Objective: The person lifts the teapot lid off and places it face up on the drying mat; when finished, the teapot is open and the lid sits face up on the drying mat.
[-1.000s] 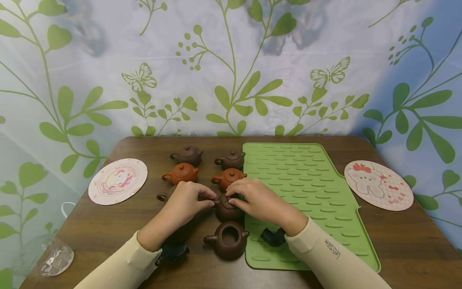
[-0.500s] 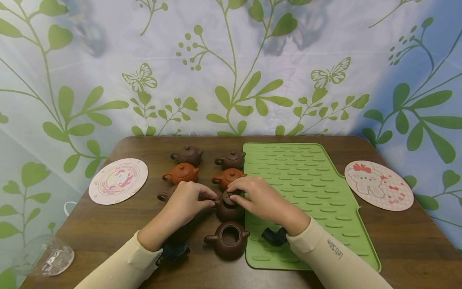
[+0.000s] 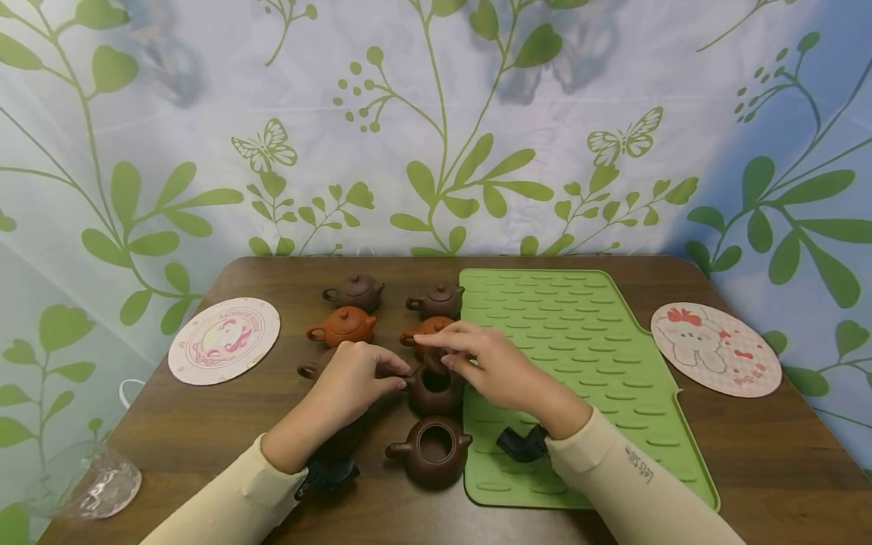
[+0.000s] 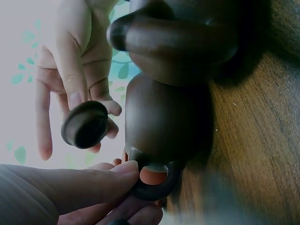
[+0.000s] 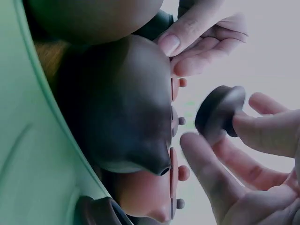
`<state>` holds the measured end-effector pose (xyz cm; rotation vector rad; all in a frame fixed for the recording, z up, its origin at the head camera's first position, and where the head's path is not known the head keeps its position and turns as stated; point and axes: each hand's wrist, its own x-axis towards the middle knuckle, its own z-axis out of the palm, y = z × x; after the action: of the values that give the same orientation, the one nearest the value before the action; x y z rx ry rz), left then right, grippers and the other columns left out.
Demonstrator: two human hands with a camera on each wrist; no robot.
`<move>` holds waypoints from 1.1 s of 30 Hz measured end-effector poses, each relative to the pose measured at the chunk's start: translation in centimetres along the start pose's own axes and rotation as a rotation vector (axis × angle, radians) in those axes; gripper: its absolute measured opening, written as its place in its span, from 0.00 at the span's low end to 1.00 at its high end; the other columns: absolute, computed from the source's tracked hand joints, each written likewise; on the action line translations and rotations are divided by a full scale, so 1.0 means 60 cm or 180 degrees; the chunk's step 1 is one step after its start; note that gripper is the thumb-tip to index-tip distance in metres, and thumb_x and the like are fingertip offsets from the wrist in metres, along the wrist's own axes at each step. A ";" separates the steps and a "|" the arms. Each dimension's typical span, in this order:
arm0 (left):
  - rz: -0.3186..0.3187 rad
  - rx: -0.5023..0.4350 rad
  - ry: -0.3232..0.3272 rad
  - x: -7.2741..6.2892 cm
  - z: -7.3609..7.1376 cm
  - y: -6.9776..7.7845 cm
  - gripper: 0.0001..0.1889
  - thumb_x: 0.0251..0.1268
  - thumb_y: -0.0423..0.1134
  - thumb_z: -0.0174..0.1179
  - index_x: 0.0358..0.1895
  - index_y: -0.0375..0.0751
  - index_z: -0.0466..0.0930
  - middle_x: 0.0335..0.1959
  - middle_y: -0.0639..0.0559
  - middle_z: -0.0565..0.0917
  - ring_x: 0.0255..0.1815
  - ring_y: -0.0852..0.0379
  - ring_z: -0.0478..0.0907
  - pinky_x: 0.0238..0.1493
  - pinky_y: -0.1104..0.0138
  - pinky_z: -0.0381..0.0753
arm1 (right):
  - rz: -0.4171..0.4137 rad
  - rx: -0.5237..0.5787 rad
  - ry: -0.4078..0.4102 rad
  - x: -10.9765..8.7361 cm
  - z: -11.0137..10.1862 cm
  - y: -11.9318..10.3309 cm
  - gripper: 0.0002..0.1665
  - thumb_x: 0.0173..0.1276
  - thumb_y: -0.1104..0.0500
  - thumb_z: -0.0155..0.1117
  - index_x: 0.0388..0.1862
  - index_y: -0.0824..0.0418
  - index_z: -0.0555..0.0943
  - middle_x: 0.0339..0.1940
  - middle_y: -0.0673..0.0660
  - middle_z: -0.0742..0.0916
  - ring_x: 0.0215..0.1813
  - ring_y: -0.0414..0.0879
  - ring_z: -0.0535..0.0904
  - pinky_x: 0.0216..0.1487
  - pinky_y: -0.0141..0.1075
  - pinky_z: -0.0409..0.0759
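A small dark brown teapot (image 3: 436,403) stands uncovered beside the green mat. My left hand (image 3: 350,382) pinches its handle (image 4: 157,191) between thumb and fingers. Above and beyond its opening, my right hand (image 3: 504,375) holds its round lid (image 5: 221,110) by the knob; in the left wrist view the hollow underside of the lid shows, tilted and apart from the pot. Nearer to me stands another dark teapot (image 3: 436,475), also without a lid. Just behind the held pot is an orange teapot (image 3: 424,330), partly covered by my right hand.
More teapots stand behind and left, one orange (image 3: 346,330), others dark (image 3: 356,294); my left hand covers part of that row. A green ribbed mat (image 3: 565,325) lies right. Round printed mats (image 3: 225,342) flank the table, and a clear glass (image 3: 102,488) lies at front left.
The lid has come up off the dark teapot in my right hand and tilted, baring the opening. My left hand has stayed at the handle.
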<state>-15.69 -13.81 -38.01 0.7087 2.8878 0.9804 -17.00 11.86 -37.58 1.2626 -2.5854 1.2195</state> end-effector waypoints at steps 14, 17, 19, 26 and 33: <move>-0.0006 -0.0041 0.0002 -0.003 0.000 -0.002 0.06 0.59 0.32 0.79 0.37 0.46 0.94 0.33 0.60 0.90 0.38 0.64 0.87 0.40 0.63 0.86 | 0.1106 0.1742 0.0102 -0.006 -0.028 0.010 0.25 0.83 0.52 0.63 0.74 0.54 0.77 0.74 0.56 0.77 0.63 0.54 0.82 0.64 0.54 0.78; -0.0036 -0.0056 -0.0012 -0.003 -0.001 0.000 0.06 0.59 0.32 0.79 0.37 0.46 0.94 0.34 0.60 0.90 0.39 0.63 0.87 0.41 0.62 0.87 | 0.1149 0.1678 0.0267 -0.007 -0.035 0.020 0.27 0.77 0.58 0.70 0.72 0.59 0.77 0.70 0.62 0.79 0.62 0.55 0.82 0.60 0.51 0.81; -0.0049 -0.0061 -0.0021 -0.003 -0.001 0.001 0.06 0.59 0.32 0.79 0.38 0.46 0.94 0.34 0.60 0.90 0.40 0.62 0.87 0.41 0.62 0.87 | 0.1212 0.1612 0.0352 -0.010 -0.041 0.031 0.29 0.73 0.62 0.74 0.70 0.62 0.77 0.65 0.63 0.81 0.59 0.55 0.82 0.54 0.47 0.83; -0.0065 -0.0043 -0.0020 -0.003 -0.002 0.002 0.06 0.59 0.32 0.79 0.38 0.46 0.94 0.34 0.60 0.90 0.41 0.62 0.87 0.41 0.61 0.86 | 0.1347 0.1611 0.0180 -0.029 -0.082 0.077 0.24 0.70 0.72 0.72 0.61 0.69 0.75 0.62 0.68 0.83 0.58 0.60 0.83 0.52 0.46 0.85; -0.0074 -0.0051 -0.0017 -0.003 -0.002 0.004 0.06 0.59 0.32 0.79 0.37 0.46 0.94 0.34 0.60 0.90 0.40 0.62 0.87 0.41 0.62 0.87 | 0.1104 0.0975 -0.0667 -0.055 -0.118 0.117 0.19 0.69 0.71 0.73 0.56 0.67 0.79 0.54 0.66 0.87 0.46 0.55 0.86 0.44 0.42 0.85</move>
<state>-15.43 -13.80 -37.81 0.6742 2.8733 0.9964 -21.64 21.28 -38.24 1.0569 -2.9503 1.6811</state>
